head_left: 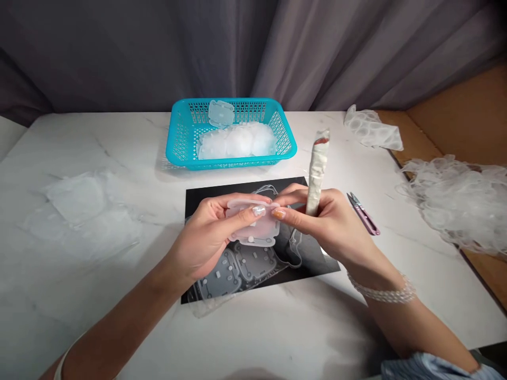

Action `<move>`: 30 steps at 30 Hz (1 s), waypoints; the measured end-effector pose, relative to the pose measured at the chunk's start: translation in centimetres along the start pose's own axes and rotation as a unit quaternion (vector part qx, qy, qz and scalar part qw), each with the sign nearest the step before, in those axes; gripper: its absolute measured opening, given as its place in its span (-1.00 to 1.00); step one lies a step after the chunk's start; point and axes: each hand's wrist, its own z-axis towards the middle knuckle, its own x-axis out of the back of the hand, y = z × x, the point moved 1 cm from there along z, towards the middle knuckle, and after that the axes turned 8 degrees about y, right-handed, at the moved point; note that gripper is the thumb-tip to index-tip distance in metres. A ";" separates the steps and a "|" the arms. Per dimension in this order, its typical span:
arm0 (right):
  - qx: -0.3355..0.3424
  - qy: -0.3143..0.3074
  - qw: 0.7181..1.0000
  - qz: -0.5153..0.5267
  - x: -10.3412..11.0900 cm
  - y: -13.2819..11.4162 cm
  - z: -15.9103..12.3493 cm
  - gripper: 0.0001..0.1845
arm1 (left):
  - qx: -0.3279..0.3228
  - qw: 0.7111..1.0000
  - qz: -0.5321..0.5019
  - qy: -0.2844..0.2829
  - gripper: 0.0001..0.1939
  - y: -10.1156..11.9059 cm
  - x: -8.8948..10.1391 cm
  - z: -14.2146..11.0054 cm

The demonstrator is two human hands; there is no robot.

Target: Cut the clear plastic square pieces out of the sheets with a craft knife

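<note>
Your left hand (202, 235) is closed, thumb over fingers, on the left part of a translucent plastic piece (255, 235); your right hand (332, 221) has its fingertips at the piece's upper right corner and grips an upright wrapped stick (318, 166). The piece is over the black mat (196, 197), mid-table. A blue basket (233, 163) stands near the table's (150, 338) far edge, snips (365, 215) toward its right edge.

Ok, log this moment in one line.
left hand: holds translucent plastic piece | right hand: at piece's edge, wrapped stick in grip | blue basket: holds pieces | snips: on table
</note>
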 end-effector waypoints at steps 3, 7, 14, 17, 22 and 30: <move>-0.010 0.003 1.000 0.013 -0.1 -0.1 0.0 -0.92 | 0.024 0.999 -0.021 0.008 -0.89 0.0 0.0 0.0; -0.026 0.015 0.999 0.018 0.0 0.2 0.1 -0.92 | 0.042 0.998 -0.053 0.006 -0.89 0.2 -0.2 -0.1; -0.045 0.015 0.996 0.072 0.3 0.8 0.0 -0.93 | 0.048 0.995 -0.082 -0.017 -0.88 0.4 -0.3 -0.3; -0.074 0.014 0.992 0.105 0.3 0.9 0.1 -0.92 | 0.057 0.995 -0.086 -0.015 -0.87 0.4 -0.3 -0.3; -0.117 0.029 0.983 0.139 0.4 1.1 0.4 -0.88 | 0.061 0.995 -0.074 -0.033 -0.82 0.6 0.0 -0.3; 0.033 -0.008 0.992 -0.119 2.0 -0.6 -0.6 -0.62 | 0.058 0.997 -0.059 0.001 -0.76 1.2 0.4 -0.4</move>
